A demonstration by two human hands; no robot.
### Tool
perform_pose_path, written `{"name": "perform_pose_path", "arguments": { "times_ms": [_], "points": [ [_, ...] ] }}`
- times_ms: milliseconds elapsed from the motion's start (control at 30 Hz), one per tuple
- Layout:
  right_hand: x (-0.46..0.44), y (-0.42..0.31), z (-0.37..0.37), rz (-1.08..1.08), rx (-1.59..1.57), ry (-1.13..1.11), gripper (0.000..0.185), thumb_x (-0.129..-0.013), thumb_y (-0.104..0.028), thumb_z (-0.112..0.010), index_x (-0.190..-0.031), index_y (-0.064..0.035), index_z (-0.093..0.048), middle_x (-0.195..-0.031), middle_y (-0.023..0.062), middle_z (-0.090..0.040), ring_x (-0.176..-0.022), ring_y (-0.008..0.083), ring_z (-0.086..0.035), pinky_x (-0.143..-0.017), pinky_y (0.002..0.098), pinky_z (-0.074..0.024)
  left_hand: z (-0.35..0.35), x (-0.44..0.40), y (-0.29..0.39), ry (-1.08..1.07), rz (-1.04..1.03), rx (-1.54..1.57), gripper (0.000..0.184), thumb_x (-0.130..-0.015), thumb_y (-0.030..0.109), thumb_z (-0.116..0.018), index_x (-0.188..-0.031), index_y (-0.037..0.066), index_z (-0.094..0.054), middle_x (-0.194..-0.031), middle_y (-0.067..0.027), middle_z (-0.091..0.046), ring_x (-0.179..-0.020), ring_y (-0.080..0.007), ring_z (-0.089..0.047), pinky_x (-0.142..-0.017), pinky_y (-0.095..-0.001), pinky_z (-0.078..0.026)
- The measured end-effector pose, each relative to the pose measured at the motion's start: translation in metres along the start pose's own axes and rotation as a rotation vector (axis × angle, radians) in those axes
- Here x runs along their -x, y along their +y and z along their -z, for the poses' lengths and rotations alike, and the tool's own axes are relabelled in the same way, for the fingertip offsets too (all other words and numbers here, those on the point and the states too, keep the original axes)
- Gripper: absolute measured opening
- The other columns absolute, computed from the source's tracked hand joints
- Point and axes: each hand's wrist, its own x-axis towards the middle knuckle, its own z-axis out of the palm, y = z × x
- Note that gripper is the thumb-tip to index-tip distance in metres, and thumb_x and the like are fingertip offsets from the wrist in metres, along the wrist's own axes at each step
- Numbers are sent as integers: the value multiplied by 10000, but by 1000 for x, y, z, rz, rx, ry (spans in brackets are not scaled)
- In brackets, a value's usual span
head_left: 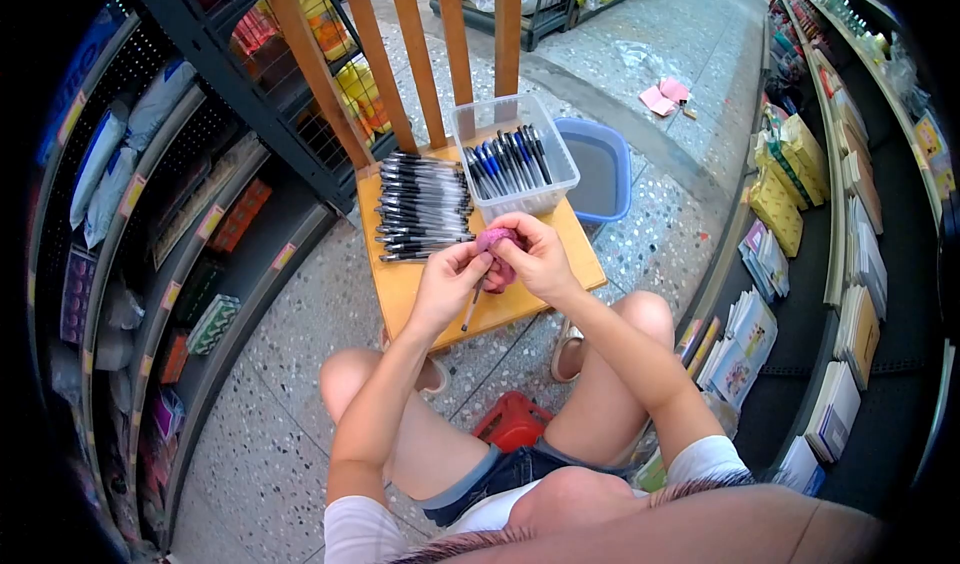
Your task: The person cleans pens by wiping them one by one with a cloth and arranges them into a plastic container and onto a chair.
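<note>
My left hand (452,278) and my right hand (537,261) meet over the front of a wooden chair seat (590,266). Both are closed on a crumpled pink cloth (497,242) held between them. A slim pen (472,309) slants down below the fingertips of my left hand, its upper end hidden by fingers and cloth. Just beyond my left hand, several clear pens with black caps (425,196) lie side by side in a stack. Behind my right hand stands a clear plastic box (530,202) holding several black and blue pens (508,161).
A blue basin (622,204) sits on the floor right of the chair, and a red plastic object (511,419) lies between my legs. Stocked shelves line the left (205,226) and right (835,264). Pink papers (664,95) lie on the speckled floor ahead.
</note>
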Motion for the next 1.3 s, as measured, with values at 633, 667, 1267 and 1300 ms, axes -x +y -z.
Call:
{"name": "perform_pose_path", "arguments": {
  "times_ms": [633,667,1267,1300],
  "points": [
    [-14,8,11,87,-16,98,75,-911,-78,-470,-968,-29,-471,-936,84,-604,-825,107,-576,-714,242,-471,-10,13,7,76,76,-78,170,-871,107,-575,-980,-23,-585,-822,-66,-643,-705,-121,-626,-635,-232,-504],
    [-12,5,9,66,-57,63,71,-910,-73,-472,-968,-33,-464,-962,87,-597,-846,107,-568,-730,242,-467,-9,14,8,71,72,-59,170,-875,111,-569,-981,-21,-585,-826,-64,-644,-707,-122,-627,-639,-235,-507],
    [-11,1,6,354,299,242,97,-820,-24,-592,-908,-12,-632,-825,30,-509,-807,116,-539,-692,220,-469,-3,14,1,31,95,-88,242,-876,106,-565,-1065,-43,-584,-858,-88,-650,-739,-133,-631,-652,-235,-505],
    [-10,7,7,314,310,231,102,-803,-23,-605,-896,-18,-645,-831,35,-496,-824,123,-531,-698,227,-461,-5,15,1,42,78,-82,232,-876,100,-562,-1057,-43,-589,-850,-84,-651,-732,-130,-631,-649,-233,-505]
  ]
}}
